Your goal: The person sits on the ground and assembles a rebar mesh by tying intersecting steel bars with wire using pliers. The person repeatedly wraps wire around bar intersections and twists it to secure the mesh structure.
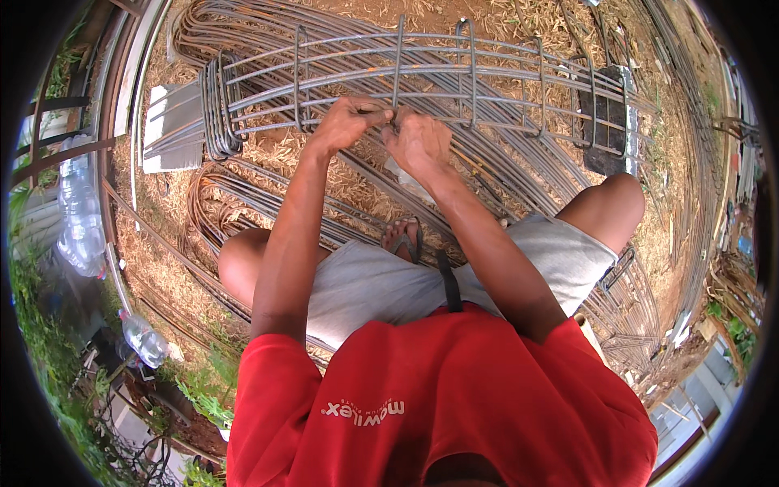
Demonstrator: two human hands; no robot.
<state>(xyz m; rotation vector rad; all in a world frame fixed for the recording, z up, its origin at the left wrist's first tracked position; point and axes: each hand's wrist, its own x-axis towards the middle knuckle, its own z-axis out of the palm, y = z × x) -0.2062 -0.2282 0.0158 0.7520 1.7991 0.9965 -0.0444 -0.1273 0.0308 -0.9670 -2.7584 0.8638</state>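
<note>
Far left, clear plastic bottles (81,211) could be spotted; next up, a pale block (178,154) was overlain by one end of the steel cage (397,69), where spare rings (219,105) were bunched; mid-cage, the near side was worked by the left hand (349,123) and right hand (420,142), fingers bent in; anything gripped couldn't really be told; the far-right end was backed by a dark block (602,161).

I've got my bare, curled left hand (347,126) and bare, bent-fingered right hand (422,144) right together, bare forearms (290,215) angling inward.
</note>
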